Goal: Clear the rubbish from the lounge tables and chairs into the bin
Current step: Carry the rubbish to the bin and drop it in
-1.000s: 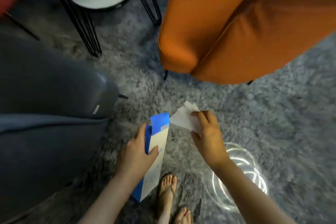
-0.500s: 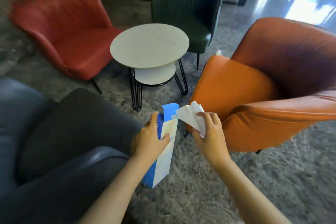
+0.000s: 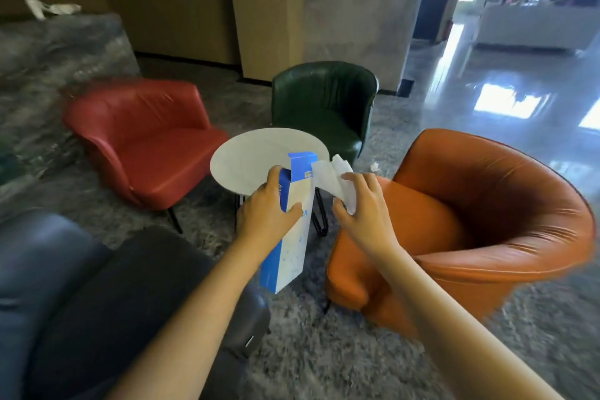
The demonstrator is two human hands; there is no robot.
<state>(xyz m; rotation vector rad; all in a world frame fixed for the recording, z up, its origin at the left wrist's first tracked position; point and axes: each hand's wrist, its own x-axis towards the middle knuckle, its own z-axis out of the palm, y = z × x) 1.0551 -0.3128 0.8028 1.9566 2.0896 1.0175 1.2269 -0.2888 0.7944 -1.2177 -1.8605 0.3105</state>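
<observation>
Lounge carpet (image 3: 324, 351), chairs set round a low round tabletop (image 3: 240, 159). Your left hand (image 3: 266, 221) grips the blue-and-white carton (image 3: 293, 237) upright, top flap open (its lettering is too blurred to read). Your right hand (image 3: 363, 214) pinches a white tissue (image 3: 331, 182) at the carton's mouth. Both are held in the air before the tabletop. Orange chair (image 3: 487, 204) right, green chair (image 3: 324, 101) behind, red chair (image 3: 156, 146) left, dark armchair (image 3: 81, 302) nearest. A crumpled scrap (image 3: 374, 167) lies on the floor beside the orange chair.
</observation>
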